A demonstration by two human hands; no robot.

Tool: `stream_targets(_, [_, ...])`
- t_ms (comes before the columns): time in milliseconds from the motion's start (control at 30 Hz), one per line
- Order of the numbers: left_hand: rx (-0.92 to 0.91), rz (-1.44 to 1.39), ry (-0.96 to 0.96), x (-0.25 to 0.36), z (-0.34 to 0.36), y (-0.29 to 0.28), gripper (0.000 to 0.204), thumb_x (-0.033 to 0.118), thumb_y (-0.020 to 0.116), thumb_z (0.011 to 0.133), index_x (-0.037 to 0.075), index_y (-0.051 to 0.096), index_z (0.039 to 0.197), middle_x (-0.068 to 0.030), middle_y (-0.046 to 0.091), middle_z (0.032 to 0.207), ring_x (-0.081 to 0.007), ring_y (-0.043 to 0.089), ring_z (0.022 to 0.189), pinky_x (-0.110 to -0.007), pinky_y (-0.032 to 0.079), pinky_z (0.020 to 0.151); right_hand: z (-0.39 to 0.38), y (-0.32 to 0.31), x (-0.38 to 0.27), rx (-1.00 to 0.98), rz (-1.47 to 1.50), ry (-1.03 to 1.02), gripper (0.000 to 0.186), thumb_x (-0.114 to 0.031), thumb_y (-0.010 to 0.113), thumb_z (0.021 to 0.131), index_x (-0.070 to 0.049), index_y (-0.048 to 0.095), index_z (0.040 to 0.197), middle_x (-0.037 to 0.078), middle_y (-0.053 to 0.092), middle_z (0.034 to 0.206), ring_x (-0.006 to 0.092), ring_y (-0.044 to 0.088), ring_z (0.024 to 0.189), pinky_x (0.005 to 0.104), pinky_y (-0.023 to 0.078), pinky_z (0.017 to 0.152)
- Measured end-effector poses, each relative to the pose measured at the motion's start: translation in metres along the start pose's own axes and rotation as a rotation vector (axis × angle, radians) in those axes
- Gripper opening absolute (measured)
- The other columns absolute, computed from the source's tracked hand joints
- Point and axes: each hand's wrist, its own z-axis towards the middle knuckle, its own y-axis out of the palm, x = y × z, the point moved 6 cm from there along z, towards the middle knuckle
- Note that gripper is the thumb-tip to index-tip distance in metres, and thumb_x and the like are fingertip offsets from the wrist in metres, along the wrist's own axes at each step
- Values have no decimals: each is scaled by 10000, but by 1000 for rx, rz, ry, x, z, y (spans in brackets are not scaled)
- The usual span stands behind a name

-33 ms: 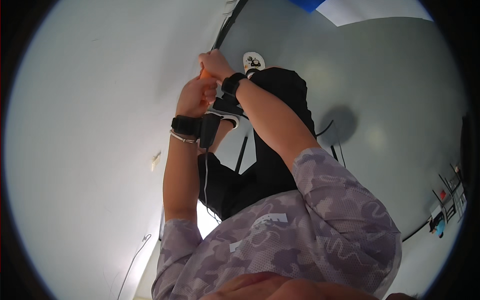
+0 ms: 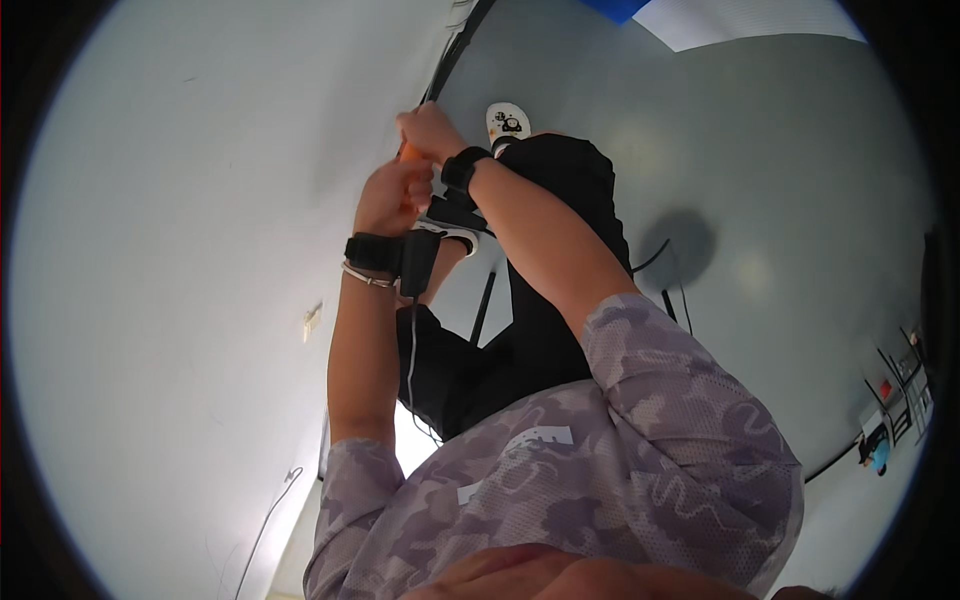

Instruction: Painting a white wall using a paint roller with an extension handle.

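Both my hands are close together beside the white wall. My left hand (image 2: pixel 393 195) is closed, its fingers wrapped round an orange object (image 2: pixel 411 152) whose kind I cannot make out. Just beyond it, my right hand (image 2: pixel 432 130) is closed on the same orange object, at its farther part. Fingers cover most of it, so only a short stretch between the hands shows. Each wrist has a black strap; a black box (image 2: pixel 419 263) with a cable sits by the left one.
The white wall (image 2: pixel 200 200) runs along the left side, with a dark strip (image 2: pixel 460 50) at its foot. Below my hands are my black-trousered legs (image 2: pixel 560 190) and white shoes (image 2: pixel 508 121). Grey floor (image 2: pixel 780 150) spreads to the right; chairs (image 2: pixel 900 400) stand at the far right.
My left hand and forearm have shifted very slightly to the right. Both hands keep hold of the orange object.
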Motion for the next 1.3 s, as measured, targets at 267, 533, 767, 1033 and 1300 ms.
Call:
stream_targets(267, [336,-27,-38,-64,-21,-31,71,73,539,805,33,483,786,1,437,596,-101,413,478,-236,345,433,-40,69,44,-666,-634,-26,197,-164,528,741,-37,667,800,193,643,811,314,633,790,377,496,717])
stream_targets(533, [57,4,-14,18,-9,35,124,41,483,854,43,426,744,39,369,587,-43,342,462,-173,267,414,2,1,6,10,243,-183,139,-110,608,660,7,567,598,133,563,537,236,578,489,313,453,471])
stream_targets(767, [-56,-143,-91,19,3,57,90,57,472,882,46,426,805,41,353,596,-37,320,458,-161,252,397,19,-37,7,201,-24,-155,173,-112,514,706,3,555,583,153,522,520,284,540,499,377,438,500])
stream_targets(1033, [180,-335,-210,-29,1,1,29,15,478,857,24,450,857,22,392,612,-63,384,498,-188,305,418,-21,43,7,-733,-828,-168,133,-138,623,623,-6,617,635,192,621,696,327,627,666,399,491,602])
stream_targets(1300, [-35,-56,-48,39,-1,55,70,36,477,857,51,419,821,41,357,601,-38,330,478,-178,270,428,17,-29,-27,66,390,133,130,-135,557,681,-12,588,652,229,587,634,344,599,589,379,482,559])
